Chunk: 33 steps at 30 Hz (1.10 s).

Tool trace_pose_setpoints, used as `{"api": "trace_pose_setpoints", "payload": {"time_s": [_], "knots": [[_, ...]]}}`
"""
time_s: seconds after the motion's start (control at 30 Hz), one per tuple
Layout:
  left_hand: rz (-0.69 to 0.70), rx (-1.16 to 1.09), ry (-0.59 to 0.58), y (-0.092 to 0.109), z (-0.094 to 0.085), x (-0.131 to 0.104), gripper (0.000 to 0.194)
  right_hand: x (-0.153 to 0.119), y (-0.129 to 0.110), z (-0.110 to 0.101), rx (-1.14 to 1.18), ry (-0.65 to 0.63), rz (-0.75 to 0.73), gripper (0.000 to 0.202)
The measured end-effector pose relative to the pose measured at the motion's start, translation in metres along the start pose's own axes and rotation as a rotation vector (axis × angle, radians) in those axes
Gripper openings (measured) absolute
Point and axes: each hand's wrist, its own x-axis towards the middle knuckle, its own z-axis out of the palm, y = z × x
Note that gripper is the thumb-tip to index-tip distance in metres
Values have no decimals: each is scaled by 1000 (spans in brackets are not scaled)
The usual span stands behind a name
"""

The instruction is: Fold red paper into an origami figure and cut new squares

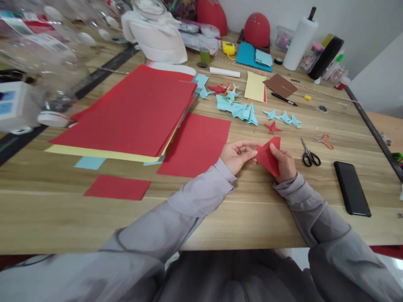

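A folded piece of red paper point(267, 158) is held above the wooden table between my two hands. My left hand point(238, 156) pinches its left corner between thumb and fingers. On the other side my right hand point(285, 163) grips the paper, the thumb lying on its front face. Just beyond the hands lies a small red folded crane point(273, 127). Several light blue folded cranes point(285, 117) are in a row behind it, and more blue folded pieces point(239, 110) sit further left. A flat red sheet point(201, 142) lies left of my left hand.
Black-handled scissors point(311, 157), small orange scissors point(327, 142) and a black phone point(351, 188) lie to the right. A large red paper stack point(132, 111) and a small red rectangle point(117, 187) are at left. Plastic bottles point(40, 54) crowd the far left.
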Motion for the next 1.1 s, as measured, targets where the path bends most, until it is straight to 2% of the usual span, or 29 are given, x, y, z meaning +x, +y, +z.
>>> {"api": "trace_pose_setpoints", "payload": {"time_s": [0.13,0.27,0.43,0.6,0.83,0.93,1.1], "knots": [[55,-34,127,-4,-3,5,46,1,0,-1,-2,-85,-51,42],[66,-50,142,-4,-4,6,48,1,6,-4,-58,-131,-113,37],[-26,2,61,-1,1,1,41,1,13,-6,-131,-134,-179,25],[-99,29,-8,3,1,-2,36,-3,7,-6,-233,-86,-277,21],[-313,-36,-122,9,-1,-1,33,-1,8,-10,-223,-57,-325,17],[-346,-64,-122,12,-1,-2,29,1,9,-13,-228,-67,-319,18],[-368,-83,-130,11,-4,0,27,0,2,-15,-373,-74,-353,18]]}}
